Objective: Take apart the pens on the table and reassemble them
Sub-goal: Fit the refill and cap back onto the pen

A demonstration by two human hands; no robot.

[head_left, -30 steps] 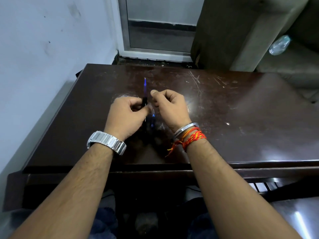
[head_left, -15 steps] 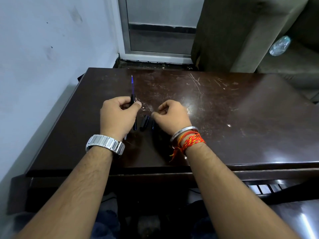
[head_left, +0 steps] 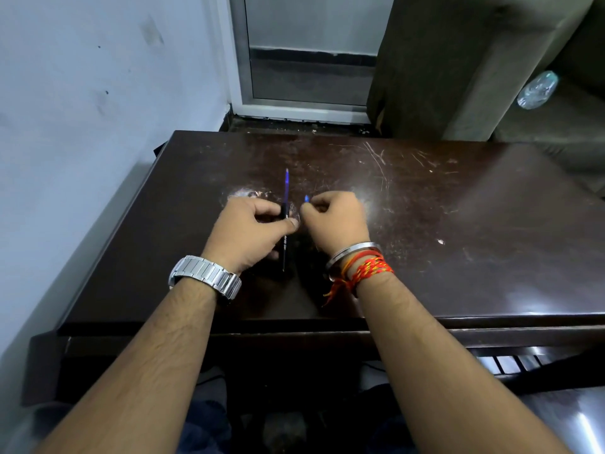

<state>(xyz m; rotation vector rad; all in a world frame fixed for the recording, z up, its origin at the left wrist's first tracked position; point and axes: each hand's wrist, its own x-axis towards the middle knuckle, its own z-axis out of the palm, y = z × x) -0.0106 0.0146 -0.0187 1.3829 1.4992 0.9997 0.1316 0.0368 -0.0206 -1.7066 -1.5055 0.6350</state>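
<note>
My left hand [head_left: 248,231] grips a dark pen barrel [head_left: 284,253] over the dark brown table [head_left: 458,231]. A thin blue refill [head_left: 286,188] sticks out of the barrel and points away from me. My right hand [head_left: 337,217] is closed on a small pen part whose blue tip [head_left: 306,198] shows just past my fingers, a little to the right of the refill. The two hands are close together, not touching. Whatever lies on the table under my hands is hidden.
A pale wall [head_left: 82,126] runs along the table's left edge. Beyond the far edge stand a door frame [head_left: 294,77] and a sofa [head_left: 474,60] with a plastic bottle [head_left: 537,90] on its seat.
My right hand lifted from the parts on the table and now holds a blue-tipped piece beside the refill. My left hand shifted right with the barrel and refill.
</note>
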